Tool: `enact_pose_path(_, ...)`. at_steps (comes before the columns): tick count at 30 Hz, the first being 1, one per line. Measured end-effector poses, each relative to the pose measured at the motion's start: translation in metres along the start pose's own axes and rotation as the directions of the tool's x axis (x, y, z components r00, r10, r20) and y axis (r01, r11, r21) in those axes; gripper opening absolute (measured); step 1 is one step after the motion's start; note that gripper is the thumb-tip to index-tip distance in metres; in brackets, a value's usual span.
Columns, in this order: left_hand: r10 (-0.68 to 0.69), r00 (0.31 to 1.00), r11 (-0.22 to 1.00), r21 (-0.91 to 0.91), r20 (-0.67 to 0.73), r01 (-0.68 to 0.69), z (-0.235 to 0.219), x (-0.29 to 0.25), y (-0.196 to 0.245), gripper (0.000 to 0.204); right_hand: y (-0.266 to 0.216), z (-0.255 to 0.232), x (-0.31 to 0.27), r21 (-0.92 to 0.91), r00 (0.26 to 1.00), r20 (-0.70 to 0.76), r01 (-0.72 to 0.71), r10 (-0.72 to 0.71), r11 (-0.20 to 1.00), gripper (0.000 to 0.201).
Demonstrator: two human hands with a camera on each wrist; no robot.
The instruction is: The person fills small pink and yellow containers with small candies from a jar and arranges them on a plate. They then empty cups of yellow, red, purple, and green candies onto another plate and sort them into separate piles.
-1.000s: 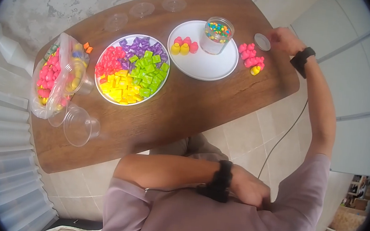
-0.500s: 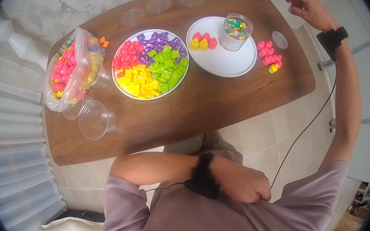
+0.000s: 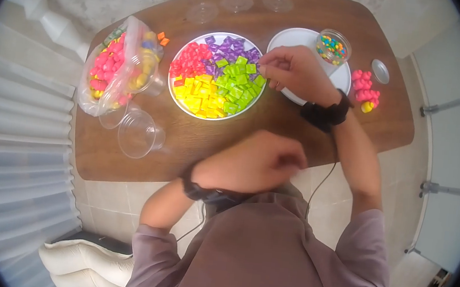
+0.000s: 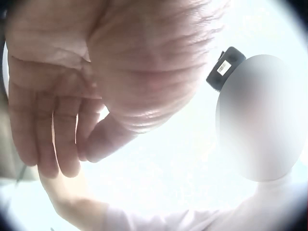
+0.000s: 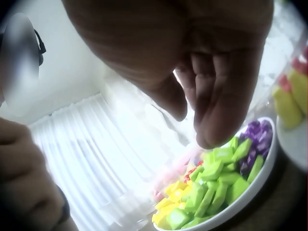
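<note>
My right hand (image 3: 296, 75) hangs between two white plates, its thumb and fingertips near the right edge of a round plate (image 3: 175, 100) of candies. In the right wrist view its fingers bend loosely with nothing between them, close over the green candies (image 5: 211, 178). Red candies (image 3: 191, 58), purple candies (image 3: 230, 48) and yellow candies (image 3: 204, 99) fill the other sections. My left hand (image 3: 253, 163), blurred, is in front of my body by the table's near edge. Its relaxed fingers (image 4: 65, 139) hold nothing. Yellow pieces with pink tops (image 5: 288, 103) on the second plate (image 3: 344, 77) are hidden by my right hand in the head view.
A jar (image 3: 333, 47) of multicoloured bits stands on the second plate. Pink pieces (image 3: 366, 88) and a clear lid (image 3: 380, 71) lie to its right. At left are a plastic bag (image 3: 109, 66) of pink and yellow pieces and a clear cup (image 3: 138, 134). Clear lids (image 3: 237, 2) line the back.
My right hand has swept left from the table's far right corner to between the plates. My left hand has risen from my lap toward the table. The head view has shifted.
</note>
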State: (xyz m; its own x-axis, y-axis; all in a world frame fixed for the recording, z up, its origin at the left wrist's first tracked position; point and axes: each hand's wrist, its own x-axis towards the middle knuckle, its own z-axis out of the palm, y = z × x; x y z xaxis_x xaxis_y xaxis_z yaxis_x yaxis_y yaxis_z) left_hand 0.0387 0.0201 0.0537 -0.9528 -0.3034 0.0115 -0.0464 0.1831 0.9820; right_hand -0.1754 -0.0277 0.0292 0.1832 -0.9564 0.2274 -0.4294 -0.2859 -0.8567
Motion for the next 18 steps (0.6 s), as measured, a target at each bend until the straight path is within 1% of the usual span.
enact_pose_path(1,-0.008,1.000,1.000,0.005,-0.012,0.008,-0.010,-0.005,-0.002,0.012,-0.001,0.006,0.000,0.112,0.989,0.012,-0.147,0.147,0.983,0.019)
enact_pose_path(2,-0.044,0.984,0.995,0.079,-0.173,0.058,-0.019,-0.010,-0.006,0.012,0.000,0.011,0.000,0.218,0.956,0.040,-0.291,0.289,0.932,0.022)
enact_pose_path(3,-0.062,0.942,0.982,0.147,-0.330,0.116,-0.027,-0.012,-0.010,0.012,0.004,0.013,0.001,0.223,0.959,0.045,-0.282,0.279,0.933,0.022)
enact_pose_path(4,-0.068,0.939,0.981,0.150,-0.337,0.125,-0.034,-0.014,-0.016,0.012,0.011,0.016,0.001,0.300,0.957,0.046,-0.288,0.288,0.909,0.023)
enact_pose_path(5,-0.091,0.888,0.960,0.198,-0.451,0.200,-0.039,-0.016,-0.022,0.011,0.015,0.018,-0.001,0.377,0.953,0.050,-0.294,0.298,0.878,0.023)
enact_pose_path(6,-0.100,0.822,0.931,0.239,-0.561,0.277,-0.044,-0.014,-0.026,0.011,0.016,0.018,-0.001,0.383,0.955,0.057,-0.290,0.291,0.877,0.023)
enact_pose_path(7,-0.105,0.816,0.928,0.240,-0.568,0.286,-0.048,-0.011,-0.027,0.011,0.017,0.019,-0.003,0.435,0.955,0.069,-0.289,0.289,0.853,0.024)
enact_pose_path(8,-0.096,0.769,0.896,0.282,-0.632,0.344,-0.052,-0.008,-0.027,0.010,0.019,0.019,-0.006,0.486,0.954,0.081,-0.290,0.288,0.825,0.025)
enact_pose_path(9,-0.080,0.718,0.858,0.318,-0.691,0.402,-0.055,-0.004,-0.029,0.010,0.022,0.019,-0.006,0.492,0.955,0.089,-0.289,0.282,0.821,0.025)
enact_pose_path(10,-0.058,0.695,0.855,0.324,-0.717,0.405,-0.058,0.001,-0.033,0.011,0.025,0.019,-0.007,0.558,0.947,0.085,-0.302,0.309,0.773,0.025)
enact_pose_path(11,-0.064,0.690,0.849,0.324,-0.721,0.417,-0.059,0.005,-0.033,0.011,0.028,0.019,-0.009,0.622,0.938,0.084,-0.314,0.337,0.717,0.025)
enact_pose_path(13,0.016,0.674,0.769,0.441,-0.738,0.464,-0.062,0.015,-0.031,0.015,0.032,0.018,-0.013,0.654,0.934,0.095,-0.319,0.344,0.686,0.025)
enact_pose_path(14,0.013,0.673,0.761,0.444,-0.739,0.473,-0.062,0.018,-0.033,0.015,0.033,0.017,-0.014,0.675,0.930,0.100,-0.325,0.355,0.663,0.025)
enact_pose_path(16,0.109,0.665,0.675,0.546,-0.739,0.496,-0.062,0.025,-0.041,0.019,0.033,0.014,-0.017,0.684,0.935,0.089,-0.309,0.344,0.661,0.021)
enact_pose_path(18,0.121,0.670,0.660,0.563,-0.733,0.497,-0.062,0.032,-0.045,0.019,0.032,0.013,-0.020,0.687,0.938,0.077,-0.295,0.337,0.665,0.018)
